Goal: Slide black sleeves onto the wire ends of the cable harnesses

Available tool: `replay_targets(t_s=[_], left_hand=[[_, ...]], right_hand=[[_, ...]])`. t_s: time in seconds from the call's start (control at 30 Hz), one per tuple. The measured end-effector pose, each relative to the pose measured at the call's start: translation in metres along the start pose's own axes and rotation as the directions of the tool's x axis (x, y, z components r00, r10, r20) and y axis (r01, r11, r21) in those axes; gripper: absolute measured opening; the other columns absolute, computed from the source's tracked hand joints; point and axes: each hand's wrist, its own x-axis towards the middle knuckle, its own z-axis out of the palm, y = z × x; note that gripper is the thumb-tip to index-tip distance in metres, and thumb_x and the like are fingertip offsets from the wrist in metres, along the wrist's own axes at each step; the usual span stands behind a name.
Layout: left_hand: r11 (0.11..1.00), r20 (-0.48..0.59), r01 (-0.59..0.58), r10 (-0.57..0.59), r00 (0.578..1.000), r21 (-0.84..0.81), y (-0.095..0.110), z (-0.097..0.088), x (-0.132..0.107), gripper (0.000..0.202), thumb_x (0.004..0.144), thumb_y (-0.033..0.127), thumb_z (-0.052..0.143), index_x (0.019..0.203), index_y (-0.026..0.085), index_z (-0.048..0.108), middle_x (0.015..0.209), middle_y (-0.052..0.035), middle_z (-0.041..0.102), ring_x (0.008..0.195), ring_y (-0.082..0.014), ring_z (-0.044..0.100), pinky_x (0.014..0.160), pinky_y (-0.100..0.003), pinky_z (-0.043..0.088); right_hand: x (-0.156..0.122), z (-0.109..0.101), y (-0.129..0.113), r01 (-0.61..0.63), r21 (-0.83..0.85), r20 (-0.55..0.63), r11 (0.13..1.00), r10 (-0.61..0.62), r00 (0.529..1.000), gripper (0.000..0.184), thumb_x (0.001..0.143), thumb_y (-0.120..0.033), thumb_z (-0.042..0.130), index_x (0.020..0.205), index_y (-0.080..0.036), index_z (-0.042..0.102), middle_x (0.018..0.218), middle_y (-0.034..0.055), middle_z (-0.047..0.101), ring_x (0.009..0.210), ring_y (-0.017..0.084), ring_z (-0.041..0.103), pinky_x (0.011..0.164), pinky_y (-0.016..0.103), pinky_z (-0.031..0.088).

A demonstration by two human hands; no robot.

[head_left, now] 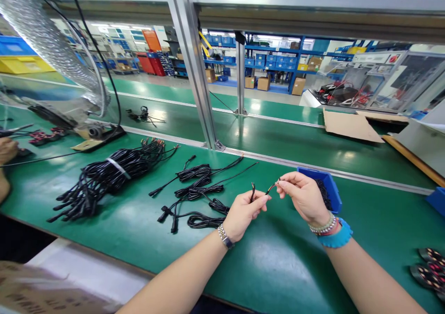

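Observation:
My left hand is closed on a black cable. Thin coloured wires, red or orange among them, stick out of the cable end towards my right hand. Thumb and forefinger of that hand pinch at the wire tips, where a small black piece shows, too small to name surely. Behind my right wrist, a blue bin holds many small black pieces. Several coiled black cables with connectors lie to the left of my left hand, some partly hidden by it.
A tied bundle of black cables lies on the green bench. Further left are a fume duct and another person's hand. A metal post rises behind the cables. Round black parts lie at right, cardboard behind.

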Motion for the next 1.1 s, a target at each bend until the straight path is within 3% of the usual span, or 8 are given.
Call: replay_targets(t_s=[0.5,0.73,0.83,0.9,1.0,1.1], left_hand=[[1.000,0.006,-0.001,0.001,1.000,0.000,0.000,0.000,0.000,0.026,0.071,0.038,0.062,0.077,0.012,0.059,0.058,0.0018,0.050,0.044,-0.0030,0.030,0.042,-0.019,0.019],[1.000,0.029,0.000,0.000,1.000,0.004,-0.002,0.000,0.000,0.028,0.072,0.039,0.061,0.065,0.013,0.053,0.055,0.0027,0.048,0.042,-0.0025,0.029,0.041,-0.018,0.018],[0.999,0.021,0.020,-0.019,1.000,-0.027,-0.002,0.000,0.001,0.028,0.071,0.041,0.061,0.078,0.014,0.054,0.053,0.0036,0.050,0.040,-0.0032,0.030,0.040,-0.018,0.018],[0.999,0.020,0.035,-0.034,0.999,-0.040,-0.002,0.000,0.001,0.032,0.071,0.041,0.060,0.087,0.015,0.053,0.054,0.0036,0.051,0.040,-0.0036,0.030,0.039,-0.018,0.018],[0.998,0.037,0.043,-0.042,0.998,-0.037,-0.001,0.000,0.002,0.031,0.072,0.041,0.060,0.086,0.014,0.053,0.054,0.0035,0.050,0.041,-0.0032,0.029,0.039,-0.017,0.018],[0.999,0.049,0.038,-0.036,0.998,-0.036,-0.001,0.000,0.001,0.028,0.073,0.039,0.059,0.085,0.014,0.052,0.054,0.0041,0.049,0.041,-0.0030,0.028,0.039,-0.017,0.018]], right_hand=[[-0.001,-0.001,0.000,0.021,-0.034,0.004,0.999,-0.021,1.000,0.015,0.068,-0.026,0.067,0.077,-0.016,0.061,0.064,0.0014,0.062,0.055,0.011,0.056,0.054,0.026,0.045],[-0.002,0.008,0.005,-0.052,-0.136,0.111,0.989,0.067,0.991,0.015,0.067,-0.027,0.066,0.073,-0.015,0.059,0.062,-0.0009,0.059,0.048,0.008,0.050,0.047,0.022,0.041],[0.000,0.004,0.004,-0.069,-0.221,0.147,0.973,0.103,0.984,0.020,0.067,-0.028,0.066,0.082,-0.015,0.061,0.063,-0.0016,0.058,0.048,0.008,0.049,0.046,0.022,0.041],[0.002,-0.001,0.001,-0.064,-0.259,0.106,0.964,0.094,0.990,0.024,0.068,-0.029,0.065,0.087,-0.015,0.062,0.061,-0.0011,0.058,0.049,0.009,0.050,0.048,0.024,0.042],[0.003,-0.006,-0.004,-0.033,-0.190,0.042,0.981,0.041,0.998,0.019,0.071,-0.030,0.063,0.082,-0.014,0.061,0.064,0.0019,0.062,0.054,0.011,0.055,0.054,0.026,0.045],[0.002,-0.007,-0.008,-0.002,-0.092,0.066,0.996,0.009,0.998,0.017,0.073,-0.030,0.061,0.080,-0.015,0.059,0.076,0.0050,0.065,0.062,0.012,0.058,0.060,0.028,0.046]])
